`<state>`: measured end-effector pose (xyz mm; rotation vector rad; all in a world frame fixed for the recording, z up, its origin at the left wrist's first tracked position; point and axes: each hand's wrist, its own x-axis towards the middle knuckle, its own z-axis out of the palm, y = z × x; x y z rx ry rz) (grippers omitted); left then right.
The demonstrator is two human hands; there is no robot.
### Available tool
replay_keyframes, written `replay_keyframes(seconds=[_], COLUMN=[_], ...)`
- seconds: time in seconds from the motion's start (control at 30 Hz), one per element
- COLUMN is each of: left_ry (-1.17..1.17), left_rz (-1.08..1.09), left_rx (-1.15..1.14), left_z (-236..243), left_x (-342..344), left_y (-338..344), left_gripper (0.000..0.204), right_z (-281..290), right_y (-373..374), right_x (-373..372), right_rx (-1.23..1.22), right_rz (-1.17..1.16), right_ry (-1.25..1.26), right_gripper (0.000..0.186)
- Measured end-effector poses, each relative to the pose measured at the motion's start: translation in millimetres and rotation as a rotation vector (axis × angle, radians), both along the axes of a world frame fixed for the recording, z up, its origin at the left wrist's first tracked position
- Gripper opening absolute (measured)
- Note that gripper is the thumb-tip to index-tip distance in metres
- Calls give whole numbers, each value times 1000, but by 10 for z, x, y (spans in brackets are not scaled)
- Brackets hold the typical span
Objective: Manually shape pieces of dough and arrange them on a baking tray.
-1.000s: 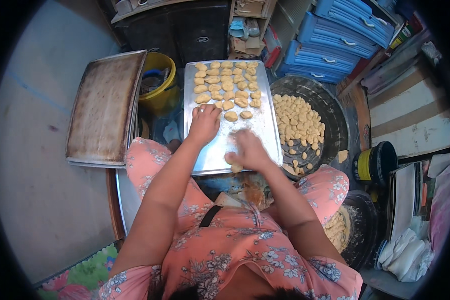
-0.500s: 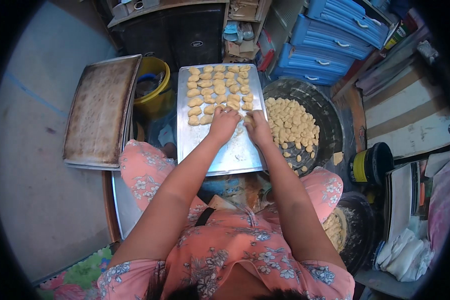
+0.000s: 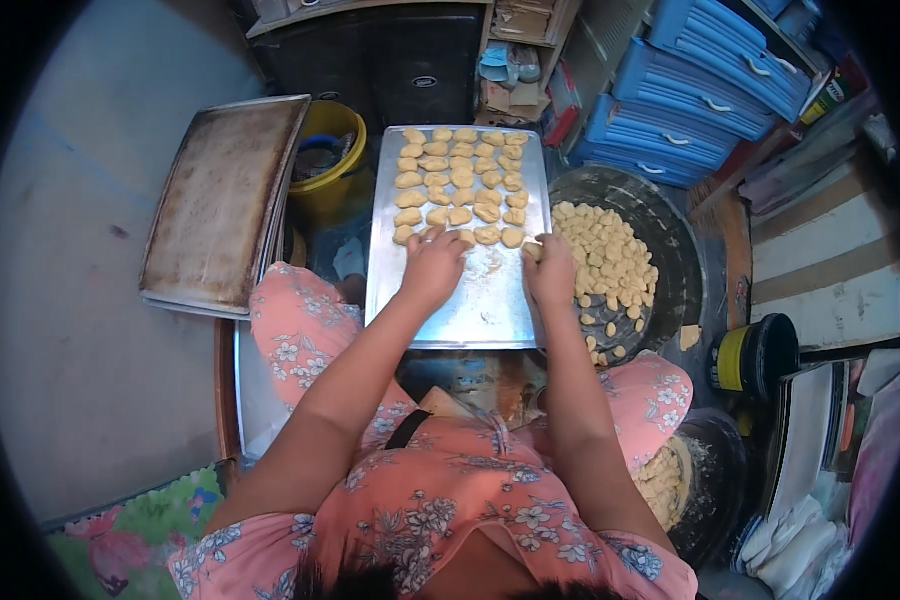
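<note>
A silver baking tray lies before me, its far part covered with rows of small tan dough pieces. My left hand rests over the nearest row, fingers apart and touching dough pieces there; its fingertips partly cover them. At the tray's right edge, my right hand pinches a dough piece between thumb and fingers, at the end of that same row. Right of the tray, a wide dark basin holds a heap of similar dough pieces.
Stacked browned trays lean at the left beside a yellow bucket. Blue drawers stand at the far right. A black bucket with a yellow label and a second basin of dough are at my right.
My left hand has slid left along the nearest row, uncovering dough pieces there. My right hand has moved to the tray's right edge with a dough piece. The whole view has shifted slightly.
</note>
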<state>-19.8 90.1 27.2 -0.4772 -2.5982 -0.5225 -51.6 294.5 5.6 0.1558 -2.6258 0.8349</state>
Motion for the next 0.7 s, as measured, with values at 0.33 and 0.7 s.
replay_keyframes(seconds=[0.33, 0.7], left_ry=[-486, -189], left_rz=[369, 222], left_rx=[323, 118], left_z=[94, 172], left_x=[228, 180], left_y=[-876, -146], left_gripper=[24, 25], right_z=[-175, 125], right_y=[-1236, 517], right_x=[415, -236], right_rx=[-265, -829], right_rz=[621, -32], right_ry=[5, -114], right_gripper=[9, 38])
